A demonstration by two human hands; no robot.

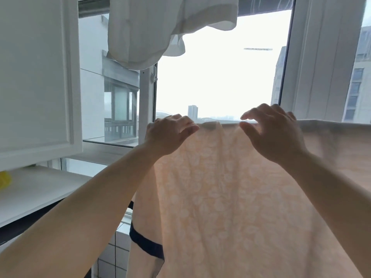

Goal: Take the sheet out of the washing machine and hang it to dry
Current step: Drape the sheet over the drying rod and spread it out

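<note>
A pale peach sheet (220, 197) with a faint white pattern and a dark navy border hangs in front of me, draped over a horizontal line or rod at its top edge, which the fabric hides. My left hand (168, 135) grips the top edge of the sheet near its left end, fingers curled over the fold. My right hand (273, 133) is just to the right of it. Its thumb and forefinger are slightly apart above the sheet's top edge, the other fingers curled over the fabric.
White laundry (160, 27) hangs overhead at top centre. An open window (220, 77) with white frames lies straight ahead, buildings beyond. A white cabinet door (36, 77) stands at the left above a white counter (40, 191) with a yellow object (5, 179).
</note>
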